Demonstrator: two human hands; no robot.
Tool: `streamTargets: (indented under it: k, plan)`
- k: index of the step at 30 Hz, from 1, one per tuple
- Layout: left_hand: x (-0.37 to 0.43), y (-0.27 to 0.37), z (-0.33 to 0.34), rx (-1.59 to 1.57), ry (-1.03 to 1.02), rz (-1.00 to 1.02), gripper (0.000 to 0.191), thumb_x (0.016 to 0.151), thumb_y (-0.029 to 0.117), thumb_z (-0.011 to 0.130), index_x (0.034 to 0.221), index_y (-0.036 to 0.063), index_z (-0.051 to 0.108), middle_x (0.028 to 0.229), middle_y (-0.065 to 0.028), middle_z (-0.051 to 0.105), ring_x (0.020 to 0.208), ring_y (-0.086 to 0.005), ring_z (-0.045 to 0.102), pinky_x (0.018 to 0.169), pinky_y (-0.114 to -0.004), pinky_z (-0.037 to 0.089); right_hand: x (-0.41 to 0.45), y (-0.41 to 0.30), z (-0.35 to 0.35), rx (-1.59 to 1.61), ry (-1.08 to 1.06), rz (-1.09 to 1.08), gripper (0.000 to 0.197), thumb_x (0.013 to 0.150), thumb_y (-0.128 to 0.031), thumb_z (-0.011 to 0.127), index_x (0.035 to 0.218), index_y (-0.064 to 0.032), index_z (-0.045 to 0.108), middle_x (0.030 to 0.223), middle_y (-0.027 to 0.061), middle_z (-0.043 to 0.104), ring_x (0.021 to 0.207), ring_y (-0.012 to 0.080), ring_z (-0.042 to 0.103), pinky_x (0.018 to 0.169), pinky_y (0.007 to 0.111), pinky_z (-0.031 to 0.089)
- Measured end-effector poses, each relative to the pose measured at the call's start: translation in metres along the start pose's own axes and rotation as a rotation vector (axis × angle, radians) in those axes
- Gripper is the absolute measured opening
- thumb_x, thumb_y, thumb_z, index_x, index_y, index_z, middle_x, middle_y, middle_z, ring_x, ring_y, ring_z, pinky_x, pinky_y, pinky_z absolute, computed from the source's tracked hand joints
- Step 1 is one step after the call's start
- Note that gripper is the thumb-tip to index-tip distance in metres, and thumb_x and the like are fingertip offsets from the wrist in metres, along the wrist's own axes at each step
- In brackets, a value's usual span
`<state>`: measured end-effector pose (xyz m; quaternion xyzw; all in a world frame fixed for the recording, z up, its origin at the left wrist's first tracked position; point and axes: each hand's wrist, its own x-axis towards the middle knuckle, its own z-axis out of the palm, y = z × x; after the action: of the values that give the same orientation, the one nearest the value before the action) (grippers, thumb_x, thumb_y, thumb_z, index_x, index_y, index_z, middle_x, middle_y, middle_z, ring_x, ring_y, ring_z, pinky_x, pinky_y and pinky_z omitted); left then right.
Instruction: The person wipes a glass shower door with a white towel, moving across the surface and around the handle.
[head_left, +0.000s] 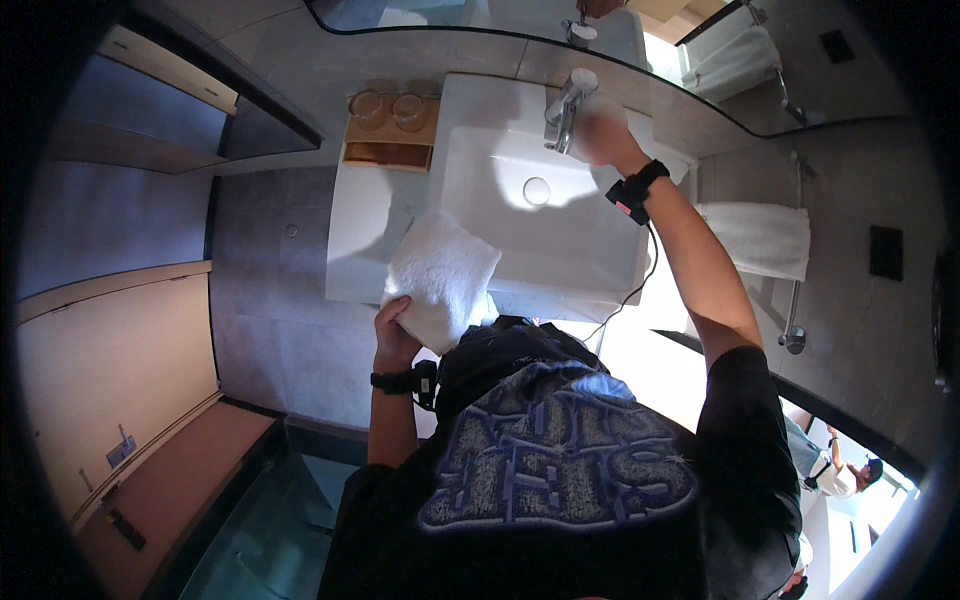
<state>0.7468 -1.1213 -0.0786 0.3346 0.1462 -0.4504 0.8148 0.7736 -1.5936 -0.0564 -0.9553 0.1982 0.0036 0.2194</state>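
Observation:
My left hand (396, 334) grips the lower left edge of a folded white towel (442, 274), which hangs over the front left corner of the washbasin. Beside the chrome faucet (572, 109), at the back right of the white rectangular washbasin (480, 172), is my right hand (604, 135). That hand is blurred, so whether its fingers touch or hold anything cannot be told. A round white drain cover (536, 190) lies in the basin. No running water can be made out.
Two glasses (409, 111) stand on a wooden tray box (390, 139) left of the basin. A mirror (495, 19) edges the back wall. At right, a white towel (772, 240) hangs on a metal rail (792, 315). Another person (844, 476) is visible at lower right.

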Motion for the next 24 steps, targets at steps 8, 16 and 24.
streamTargets:
  k: [8, 16, 24]
  plan:
    - [0.0, -0.002, 0.0, -0.014, -0.008, 0.02, 0.052, 0.082, 0.024, 0.054, 0.127, -0.0021, 0.048, 0.118, -0.0179, 0.059, 0.106, -0.0315, 0.059, 0.092, -0.045, 0.048, -0.003, -0.012, -0.014, 0.227, -0.101, -0.03, 0.038, 0.09, -0.027, 0.05, 0.076, 0.0067, 0.059, 0.066, 0.0146, 0.061, 0.054, 0.0209, 0.063, 0.045, 0.032, 0.054]
    - [0.003, -0.006, 0.004, -0.032, -0.022, -0.006, 0.052, 0.082, 0.024, 0.053, 0.127, -0.0032, 0.047, 0.118, -0.0195, 0.058, 0.106, -0.0326, 0.059, 0.093, -0.045, 0.048, -0.022, -0.058, -0.046, 0.451, -0.095, 0.35, 0.037, 0.091, -0.029, 0.048, 0.081, 0.005, 0.059, 0.066, 0.0122, 0.06, 0.055, 0.0187, 0.062, 0.048, 0.031, 0.055]
    - [0.017, 0.002, 0.031, -0.092, -0.084, 0.029, 0.053, 0.087, 0.028, 0.049, 0.129, -0.0041, 0.044, 0.119, -0.0199, 0.057, 0.106, -0.0323, 0.059, 0.094, -0.047, 0.047, -0.083, -0.077, -0.061, 0.578, -0.051, 0.352, 0.042, 0.092, -0.042, 0.052, 0.084, -0.0006, 0.058, 0.067, 0.004, 0.056, 0.054, 0.0112, 0.054, 0.046, 0.026, 0.046]
